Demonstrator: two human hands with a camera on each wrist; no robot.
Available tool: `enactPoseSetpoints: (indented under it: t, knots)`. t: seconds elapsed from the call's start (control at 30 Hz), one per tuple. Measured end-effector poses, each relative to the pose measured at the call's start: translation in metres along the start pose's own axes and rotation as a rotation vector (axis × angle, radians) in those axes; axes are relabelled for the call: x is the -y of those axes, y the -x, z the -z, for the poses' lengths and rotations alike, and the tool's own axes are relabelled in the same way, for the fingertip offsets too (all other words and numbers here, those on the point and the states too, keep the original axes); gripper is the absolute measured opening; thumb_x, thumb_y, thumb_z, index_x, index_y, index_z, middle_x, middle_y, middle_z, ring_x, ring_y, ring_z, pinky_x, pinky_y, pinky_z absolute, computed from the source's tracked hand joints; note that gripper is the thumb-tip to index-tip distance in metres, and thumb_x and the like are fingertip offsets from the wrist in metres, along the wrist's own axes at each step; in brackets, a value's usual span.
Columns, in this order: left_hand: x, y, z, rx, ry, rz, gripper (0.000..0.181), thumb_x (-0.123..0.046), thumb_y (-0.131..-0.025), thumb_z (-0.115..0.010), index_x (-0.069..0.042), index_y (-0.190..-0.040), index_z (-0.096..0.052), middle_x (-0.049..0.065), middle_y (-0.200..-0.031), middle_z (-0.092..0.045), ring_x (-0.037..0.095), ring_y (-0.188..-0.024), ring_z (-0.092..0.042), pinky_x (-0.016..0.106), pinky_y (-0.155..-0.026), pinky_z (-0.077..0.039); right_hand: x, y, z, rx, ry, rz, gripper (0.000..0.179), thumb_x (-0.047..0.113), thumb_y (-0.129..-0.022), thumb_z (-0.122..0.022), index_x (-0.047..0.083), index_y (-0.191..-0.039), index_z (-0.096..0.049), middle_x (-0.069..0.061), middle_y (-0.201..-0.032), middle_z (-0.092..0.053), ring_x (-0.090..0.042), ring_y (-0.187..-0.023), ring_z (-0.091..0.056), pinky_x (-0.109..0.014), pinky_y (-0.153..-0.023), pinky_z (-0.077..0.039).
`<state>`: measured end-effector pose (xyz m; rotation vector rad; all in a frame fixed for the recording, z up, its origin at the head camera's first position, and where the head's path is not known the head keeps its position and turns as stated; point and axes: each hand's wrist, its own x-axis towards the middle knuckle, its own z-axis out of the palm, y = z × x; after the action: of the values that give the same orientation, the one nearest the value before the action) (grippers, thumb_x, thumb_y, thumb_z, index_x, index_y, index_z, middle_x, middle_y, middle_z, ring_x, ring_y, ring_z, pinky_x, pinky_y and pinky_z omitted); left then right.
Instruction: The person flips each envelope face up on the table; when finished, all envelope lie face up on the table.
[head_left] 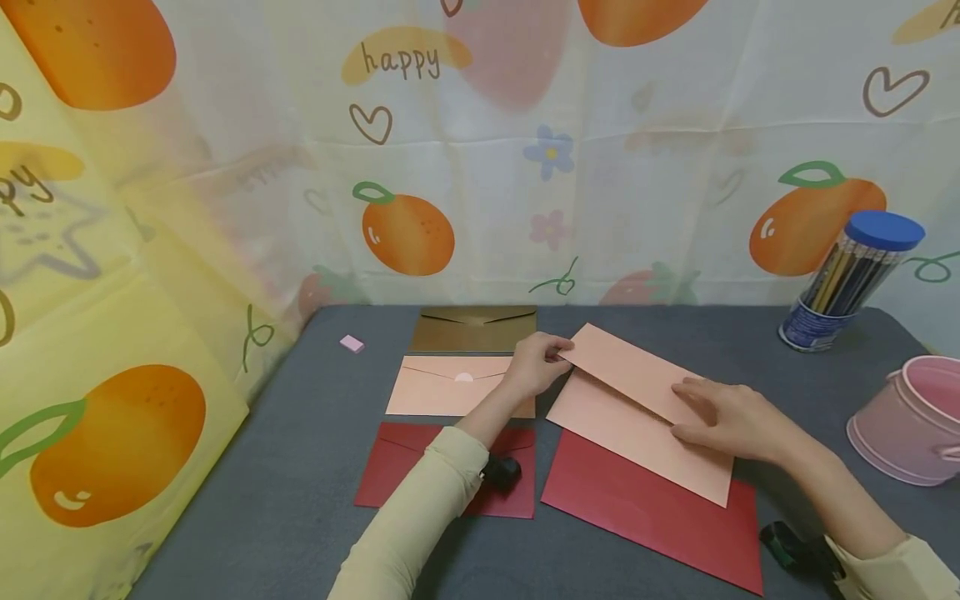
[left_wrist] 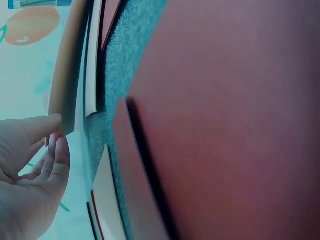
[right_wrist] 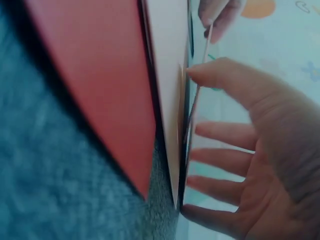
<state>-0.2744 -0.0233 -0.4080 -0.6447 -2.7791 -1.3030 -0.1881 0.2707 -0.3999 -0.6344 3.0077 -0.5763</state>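
Note:
A peach envelope point(head_left: 630, 362) lies tilted over another peach envelope point(head_left: 630, 429), its left end raised. My left hand point(head_left: 534, 364) pinches the raised left corner between thumb and fingers; in the left wrist view the envelope point(left_wrist: 69, 65) bows slightly from that grip. On the right part of the same upper envelope rests my right hand point(head_left: 731, 417), fingers spread and fairly straight. The right wrist view has its thumb and fingertips touching the envelope's surface. Beneath the peach envelopes, a large red envelope point(head_left: 645, 517) sticks out toward the front.
Left of these, a brown envelope point(head_left: 472, 335), a peach envelope with a round seal point(head_left: 427, 396) and a red envelope point(head_left: 382, 475) lie in a column. A pink eraser point(head_left: 352, 343) is farther left. A pencil tub point(head_left: 851, 279) and pink bucket point(head_left: 903, 425) stand right.

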Motion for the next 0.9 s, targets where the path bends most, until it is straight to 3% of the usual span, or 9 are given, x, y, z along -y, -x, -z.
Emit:
enactPoseSetpoints:
  t: [0.07, 0.13, 0.2, 0.27, 0.3, 0.43, 0.57, 0.8, 0.9]
  knots:
    - [-0.001, 0.001, 0.001, -0.009, -0.020, -0.018, 0.026, -0.006, -0.091, -0.068, -0.004, -0.117, -0.070, 0.011, -0.113, -0.061, 0.020, -0.095, -0.065, 0.020, -0.077, -0.051, 0.000, 0.002, 0.003, -0.015, -0.013, -0.006, 0.065, 0.047, -0.084, -0.072, 0.002, -0.130, -0.061, -0.022, -0.123, -0.063, -0.039, -0.106, -0.062, -0.054, -0.084, -0.050]
    - [-0.003, 0.003, 0.003, -0.015, -0.029, -0.032, 0.024, -0.010, -0.092, -0.068, -0.006, -0.116, -0.071, 0.010, -0.112, -0.062, 0.019, -0.095, -0.064, 0.020, -0.078, -0.050, 0.000, 0.003, 0.008, -0.023, -0.033, -0.018, 0.059, 0.044, -0.085, -0.071, 0.006, -0.130, -0.063, -0.015, -0.099, -0.070, -0.025, -0.084, -0.064, -0.043, -0.072, -0.050]
    - [-0.004, 0.005, 0.005, -0.025, -0.039, -0.050, 0.023, -0.012, -0.093, -0.067, -0.007, -0.115, -0.072, 0.009, -0.111, -0.062, 0.018, -0.095, -0.064, 0.020, -0.079, -0.051, -0.001, 0.005, 0.013, -0.024, -0.057, -0.019, 0.052, 0.041, -0.087, -0.070, 0.009, -0.128, -0.065, -0.006, -0.073, -0.064, -0.012, -0.063, -0.054, -0.031, -0.060, -0.044]
    - [-0.005, 0.007, 0.006, -0.034, -0.039, -0.066, 0.021, -0.014, -0.093, -0.067, -0.008, -0.113, -0.073, 0.008, -0.109, -0.062, 0.018, -0.094, -0.064, 0.020, -0.080, -0.051, -0.001, 0.006, 0.018, -0.028, -0.082, -0.013, 0.045, 0.037, -0.088, -0.069, 0.011, -0.125, -0.067, -0.002, -0.071, -0.063, -0.005, -0.053, -0.035, -0.026, -0.054, -0.031]
    - [-0.006, 0.009, 0.007, -0.038, -0.037, -0.073, 0.021, -0.014, -0.093, -0.067, -0.009, -0.112, -0.073, 0.008, -0.108, -0.062, 0.018, -0.094, -0.064, 0.020, -0.080, -0.051, -0.001, 0.006, 0.021, -0.029, -0.088, -0.007, 0.042, 0.036, -0.089, -0.069, 0.012, -0.124, -0.068, -0.002, -0.071, -0.064, -0.005, -0.052, -0.034, -0.026, -0.053, -0.030]
    - [-0.008, 0.016, 0.009, -0.052, -0.025, -0.102, 0.019, -0.016, -0.093, -0.068, -0.009, -0.109, -0.074, 0.007, -0.106, -0.064, 0.018, -0.090, -0.065, 0.021, -0.077, -0.051, -0.002, 0.006, 0.030, -0.044, -0.104, 0.021, 0.034, 0.031, -0.090, -0.069, 0.012, -0.118, -0.072, -0.009, -0.108, -0.072, -0.010, -0.068, -0.060, -0.031, -0.059, -0.046]
    - [-0.008, 0.020, 0.008, -0.061, 0.005, -0.117, 0.018, -0.016, -0.092, -0.069, -0.010, -0.108, -0.075, 0.006, -0.107, -0.064, 0.018, -0.091, -0.065, 0.021, -0.077, -0.051, -0.003, 0.006, 0.035, -0.039, -0.118, 0.028, 0.032, 0.028, -0.091, -0.069, 0.010, -0.117, -0.072, -0.008, -0.107, -0.072, -0.028, -0.094, -0.070, -0.043, -0.072, -0.055]
    - [-0.006, 0.023, 0.005, -0.080, 0.047, -0.151, 0.017, -0.016, -0.093, -0.068, -0.011, -0.108, -0.075, 0.004, -0.111, -0.064, 0.017, -0.099, -0.062, 0.022, -0.080, -0.051, -0.004, 0.007, 0.037, -0.079, -0.084, 0.025, 0.026, 0.022, -0.091, -0.068, 0.011, -0.115, -0.073, -0.010, -0.104, -0.072, -0.021, -0.086, -0.070, -0.027, -0.058, -0.045]
    - [-0.007, 0.024, 0.005, -0.081, 0.048, -0.159, 0.017, -0.017, -0.094, -0.066, -0.013, -0.109, -0.074, 0.002, -0.114, -0.065, 0.016, -0.104, -0.061, 0.023, -0.081, -0.051, -0.006, 0.008, 0.037, -0.105, -0.071, 0.029, 0.024, 0.018, -0.091, -0.067, 0.013, -0.114, -0.073, -0.009, -0.103, -0.072, -0.019, -0.082, -0.069, -0.028, -0.058, -0.046]
